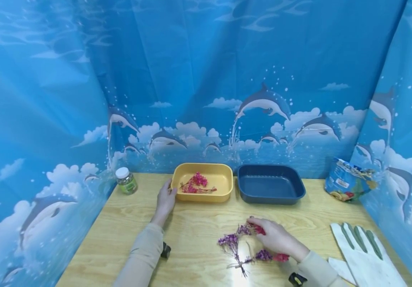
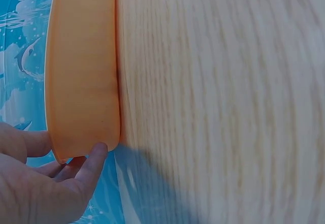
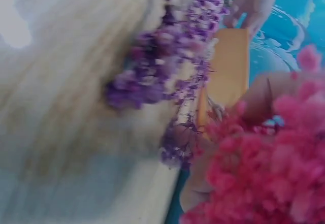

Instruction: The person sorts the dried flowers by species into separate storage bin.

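Observation:
My left hand [image 1: 165, 201] grips the left end of a yellow rectangular tray [image 1: 223, 181], its thumb and fingers at the corner in the left wrist view. A sprig of pink dried flowers [image 1: 198, 181] lies inside that tray. Above the table's front middle, my right hand [image 1: 278, 238] holds pink-red dried flowers [image 3: 264, 178], whose blooms cover much of the hand in the right wrist view. Purple dried flowers [image 1: 228, 240] with thin brown stems lie to its left. More purple blooms [image 1: 264, 255] show below the hand.
A dark blue tray [image 1: 270, 198] stands right of the yellow one. At the back left is a white-lidded jar [image 1: 127, 181]. A blue snack bag [image 1: 347, 181] stands at the back right, with white-and-green gloves [image 1: 365, 255] near the right edge. Dolphin-print curtains enclose the table.

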`<action>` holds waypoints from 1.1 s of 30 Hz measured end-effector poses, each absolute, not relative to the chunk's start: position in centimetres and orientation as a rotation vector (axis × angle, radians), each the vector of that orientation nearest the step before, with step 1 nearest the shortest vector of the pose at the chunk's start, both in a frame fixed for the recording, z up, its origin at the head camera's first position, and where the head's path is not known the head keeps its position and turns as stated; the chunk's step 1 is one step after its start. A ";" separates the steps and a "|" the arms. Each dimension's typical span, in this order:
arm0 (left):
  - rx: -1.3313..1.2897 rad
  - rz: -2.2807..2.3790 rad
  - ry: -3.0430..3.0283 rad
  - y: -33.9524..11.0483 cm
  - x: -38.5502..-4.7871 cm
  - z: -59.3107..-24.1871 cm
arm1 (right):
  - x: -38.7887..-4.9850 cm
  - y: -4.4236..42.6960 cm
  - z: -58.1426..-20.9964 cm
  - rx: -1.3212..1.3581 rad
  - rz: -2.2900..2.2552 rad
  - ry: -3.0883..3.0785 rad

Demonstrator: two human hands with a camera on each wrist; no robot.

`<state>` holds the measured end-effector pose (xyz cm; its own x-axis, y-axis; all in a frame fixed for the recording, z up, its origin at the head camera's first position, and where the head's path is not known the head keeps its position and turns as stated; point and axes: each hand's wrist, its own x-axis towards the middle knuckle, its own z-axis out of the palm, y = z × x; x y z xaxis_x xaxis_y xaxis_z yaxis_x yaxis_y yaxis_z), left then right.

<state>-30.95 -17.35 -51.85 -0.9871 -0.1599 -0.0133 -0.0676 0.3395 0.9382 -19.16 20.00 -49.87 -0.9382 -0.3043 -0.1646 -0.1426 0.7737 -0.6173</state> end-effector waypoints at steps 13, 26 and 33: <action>0.225 -1.770 -2.490 -17.3 -31.1 -51.9 | -19.4 21.9 -46.3 -0.496 -1.156 2.418; 0.220 -1.776 -2.487 -17.3 -31.0 -51.8 | -20.9 23.3 -44.7 -0.342 -1.649 1.995; 0.237 -1.770 -2.500 -17.2 -31.0 -51.8 | -21.5 22.0 -44.4 -0.182 -1.715 2.183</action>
<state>-31.00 -17.18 -51.77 -0.9858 -0.1649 -0.0327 -0.0856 0.3249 0.9419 -21.46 22.00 -44.36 -0.9277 -0.3165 -0.1982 0.1176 0.2560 -0.9595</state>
